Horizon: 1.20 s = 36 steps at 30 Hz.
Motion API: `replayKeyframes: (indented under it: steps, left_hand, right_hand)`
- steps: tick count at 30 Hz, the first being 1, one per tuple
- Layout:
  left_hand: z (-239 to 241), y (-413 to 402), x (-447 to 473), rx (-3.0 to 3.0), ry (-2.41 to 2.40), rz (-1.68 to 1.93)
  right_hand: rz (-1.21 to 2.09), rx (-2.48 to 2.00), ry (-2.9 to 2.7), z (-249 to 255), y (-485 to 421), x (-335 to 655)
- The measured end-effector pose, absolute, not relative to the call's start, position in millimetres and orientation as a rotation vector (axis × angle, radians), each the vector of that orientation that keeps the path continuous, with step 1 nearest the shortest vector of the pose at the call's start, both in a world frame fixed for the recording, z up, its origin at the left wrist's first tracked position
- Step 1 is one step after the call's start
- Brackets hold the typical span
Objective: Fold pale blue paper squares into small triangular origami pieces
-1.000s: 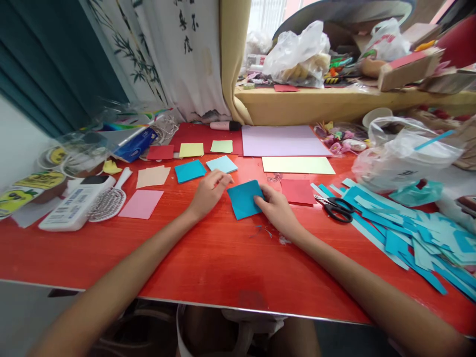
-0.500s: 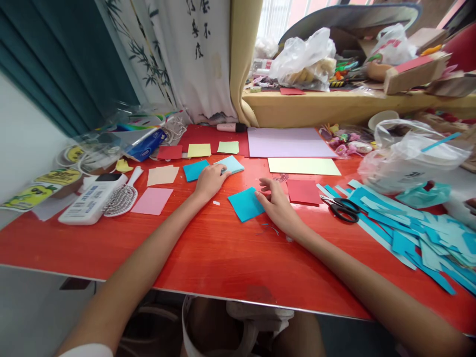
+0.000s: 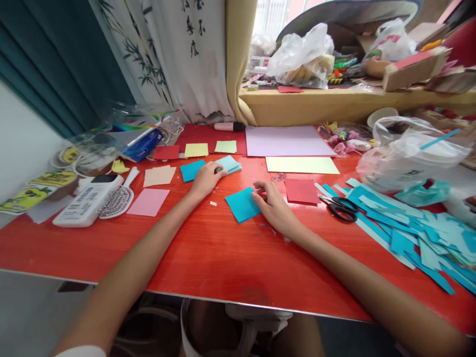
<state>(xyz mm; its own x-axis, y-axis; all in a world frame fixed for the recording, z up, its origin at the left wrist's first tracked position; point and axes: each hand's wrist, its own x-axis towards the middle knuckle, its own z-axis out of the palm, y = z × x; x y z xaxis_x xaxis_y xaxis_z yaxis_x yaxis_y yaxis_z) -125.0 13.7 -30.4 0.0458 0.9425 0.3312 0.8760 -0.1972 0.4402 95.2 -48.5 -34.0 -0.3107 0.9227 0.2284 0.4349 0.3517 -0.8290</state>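
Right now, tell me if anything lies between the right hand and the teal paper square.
Nothing visible does. The right hand already rests its fingertips on the teal paper square; the left hand touches the light blue paper stack.

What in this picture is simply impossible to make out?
- Head view: the left hand covers part of the light blue paper stack, hiding any grip.
- The right hand hides the teal square's right edge.
- Print on the white remote: too small.

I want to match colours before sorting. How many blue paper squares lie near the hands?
3. A teal square under the right hand; a darker blue square beside the left hand; a light blue square at its fingertips. More may hide among the cut strips.
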Motion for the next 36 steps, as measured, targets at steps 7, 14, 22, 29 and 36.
replayKeyframes:
  steps: [7, 14, 22, 29, 36]
  left_hand:
    - [-35.4, 13.7, -123.6, 2.231, 1.957, 0.854]
    - [-28.7, 3.5, -122.2, 2.452, 2.021, 0.713]
    - [-25.1, -1.9, -118.0, 2.566, 2.037, 0.554]
    - [-24.9, -3.3, -117.4, 2.549, 2.039, 0.576]
    - [-21.8, -2.3, -119.5, 2.632, 2.068, 0.448]
  right_hand:
    - [0.855, -1.178, -1.892, -35.1, -47.8, 95.0]
    - [0.900, -1.171, -1.846, -37.5, -47.1, 95.0]
    - [0.941, -1.164, -1.811, -34.6, -49.1, 93.6]
    - [0.935, -1.167, -1.796, -35.6, -49.2, 94.1]
    - [0.918, -1.166, -1.833, -34.7, -51.2, 94.3]
